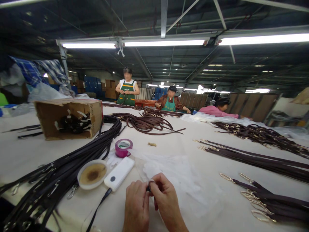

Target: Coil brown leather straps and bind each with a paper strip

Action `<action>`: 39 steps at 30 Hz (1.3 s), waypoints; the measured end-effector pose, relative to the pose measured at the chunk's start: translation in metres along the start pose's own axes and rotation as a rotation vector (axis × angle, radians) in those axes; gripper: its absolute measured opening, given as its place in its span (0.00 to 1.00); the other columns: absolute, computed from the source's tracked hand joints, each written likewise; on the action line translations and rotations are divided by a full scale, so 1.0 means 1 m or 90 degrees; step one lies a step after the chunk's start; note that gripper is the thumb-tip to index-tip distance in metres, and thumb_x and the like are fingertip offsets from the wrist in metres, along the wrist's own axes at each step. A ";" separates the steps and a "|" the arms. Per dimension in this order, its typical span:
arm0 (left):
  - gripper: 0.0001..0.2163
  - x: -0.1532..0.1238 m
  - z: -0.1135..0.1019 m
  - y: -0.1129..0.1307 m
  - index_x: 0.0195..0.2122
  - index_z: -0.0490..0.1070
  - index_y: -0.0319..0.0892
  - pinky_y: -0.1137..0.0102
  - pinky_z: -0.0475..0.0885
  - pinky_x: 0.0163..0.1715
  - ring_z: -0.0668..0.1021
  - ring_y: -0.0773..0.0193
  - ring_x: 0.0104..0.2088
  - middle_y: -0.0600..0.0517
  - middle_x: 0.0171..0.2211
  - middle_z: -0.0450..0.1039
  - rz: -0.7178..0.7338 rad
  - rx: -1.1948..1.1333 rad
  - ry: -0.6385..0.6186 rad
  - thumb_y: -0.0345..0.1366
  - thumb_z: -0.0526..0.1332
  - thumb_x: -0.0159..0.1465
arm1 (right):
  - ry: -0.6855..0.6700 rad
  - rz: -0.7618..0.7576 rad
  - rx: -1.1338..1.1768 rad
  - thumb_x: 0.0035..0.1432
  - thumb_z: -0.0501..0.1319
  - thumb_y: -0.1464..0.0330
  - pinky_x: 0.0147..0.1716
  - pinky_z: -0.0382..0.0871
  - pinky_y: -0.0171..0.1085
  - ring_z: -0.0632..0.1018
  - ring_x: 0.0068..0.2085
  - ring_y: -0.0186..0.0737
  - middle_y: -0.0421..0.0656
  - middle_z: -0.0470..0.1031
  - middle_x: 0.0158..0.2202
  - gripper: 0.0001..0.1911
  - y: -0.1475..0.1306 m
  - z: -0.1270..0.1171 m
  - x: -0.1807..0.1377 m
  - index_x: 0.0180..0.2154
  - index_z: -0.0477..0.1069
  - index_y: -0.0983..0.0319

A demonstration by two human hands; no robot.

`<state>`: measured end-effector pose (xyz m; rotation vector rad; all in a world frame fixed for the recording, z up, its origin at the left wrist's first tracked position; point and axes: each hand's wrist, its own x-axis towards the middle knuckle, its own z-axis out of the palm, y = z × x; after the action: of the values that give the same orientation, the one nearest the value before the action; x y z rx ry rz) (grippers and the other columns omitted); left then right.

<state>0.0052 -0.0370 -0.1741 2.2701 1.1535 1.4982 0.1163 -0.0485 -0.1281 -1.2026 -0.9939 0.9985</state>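
My left hand (137, 203) and my right hand (164, 196) meet at the front of the table, fingers closed together. Between their fingertips shows a bit of a small dark piece (148, 188), mostly hidden, whose kind I cannot make out. Just left of the hands lies a white oblong device (119, 174) with a black cable (99, 206) running from it. Beside that sits a round white dish (81, 182) with a brown-stained middle. A purple tape roll (124, 148) stands behind the device. Thin white sheeting (178, 180) lies under and beyond my hands.
Black straps with metal clips (72, 161) cover the left side. Behind them is an open cardboard box (96, 117). Brown straps (149, 124) lie further back, others with gold hooks (265, 196) at right. Three people (127, 91) are across the table.
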 end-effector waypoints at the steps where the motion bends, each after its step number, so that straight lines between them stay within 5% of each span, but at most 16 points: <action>1: 0.09 0.000 0.000 -0.002 0.39 0.70 0.45 0.65 0.68 0.35 0.73 0.58 0.35 0.50 0.34 0.73 0.010 0.010 0.003 0.34 0.50 0.69 | 0.010 -0.010 0.005 0.49 0.62 0.58 0.09 0.51 0.25 0.59 0.13 0.24 0.31 0.64 0.16 0.14 0.004 0.002 0.000 0.25 0.64 0.61; 10: 0.12 0.008 -0.011 0.001 0.36 0.71 0.45 0.66 0.67 0.34 0.74 0.59 0.32 0.52 0.30 0.72 -0.112 -0.045 -0.042 0.37 0.48 0.70 | -0.086 -0.050 0.033 0.52 0.66 0.58 0.18 0.68 0.30 0.70 0.19 0.30 0.36 0.71 0.21 0.15 0.005 -0.003 -0.002 0.26 0.69 0.62; 22: 0.14 0.006 -0.006 0.006 0.29 0.68 0.46 0.65 0.63 0.33 0.72 0.59 0.30 0.53 0.26 0.69 -0.133 0.013 -0.006 0.35 0.47 0.69 | 0.025 -0.019 0.055 0.50 0.63 0.63 0.12 0.60 0.26 0.62 0.16 0.28 0.30 0.61 0.17 0.10 0.022 0.017 -0.005 0.26 0.63 0.59; 30: 0.15 0.010 -0.012 0.001 0.27 0.66 0.45 0.64 0.64 0.31 0.72 0.58 0.29 0.52 0.26 0.69 -0.215 -0.035 -0.011 0.39 0.46 0.68 | -0.117 -0.007 0.063 0.51 0.68 0.54 0.20 0.65 0.31 0.70 0.19 0.30 0.34 0.68 0.18 0.18 -0.001 0.010 -0.004 0.28 0.69 0.62; 39: 0.14 0.011 -0.015 0.002 0.28 0.67 0.45 0.65 0.64 0.32 0.72 0.59 0.29 0.52 0.26 0.70 -0.170 -0.023 -0.014 0.38 0.47 0.68 | -0.198 0.050 0.113 0.49 0.69 0.52 0.19 0.61 0.29 0.66 0.19 0.28 0.33 0.69 0.22 0.21 -0.006 -0.003 0.000 0.32 0.66 0.60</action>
<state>-0.0038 -0.0348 -0.1582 2.0091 1.3481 1.3771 0.1195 -0.0495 -0.1222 -0.9632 -1.0783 1.3359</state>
